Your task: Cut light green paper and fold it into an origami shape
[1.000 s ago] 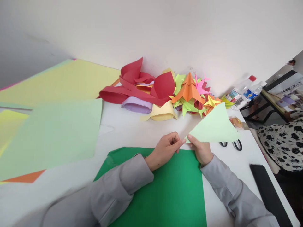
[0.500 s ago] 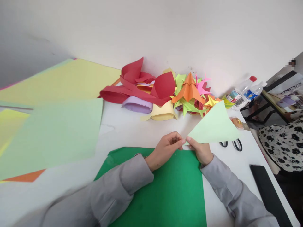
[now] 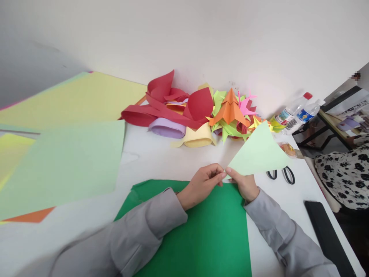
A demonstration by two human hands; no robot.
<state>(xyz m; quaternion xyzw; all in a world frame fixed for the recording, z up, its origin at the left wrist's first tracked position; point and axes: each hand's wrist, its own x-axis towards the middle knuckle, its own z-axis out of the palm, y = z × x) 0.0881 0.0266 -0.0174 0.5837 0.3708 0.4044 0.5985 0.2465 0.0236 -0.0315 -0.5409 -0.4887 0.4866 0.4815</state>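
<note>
You have one pale-green paper triangle [image 3: 255, 154], one green sheet [image 3: 207, 238], one black slab [image 3: 328, 236], two black loops [image 3: 293, 177] — and two bottles [image 3: 291, 109], two caps [image 3: 307, 95].

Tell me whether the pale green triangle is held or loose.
Held: the pale green triangle has the right hand gripping its left end, the left hand at its tip.

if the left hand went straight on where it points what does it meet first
Likely the held paper, at its corner by the left hand, then the right hand; depth is unclear.
</note>
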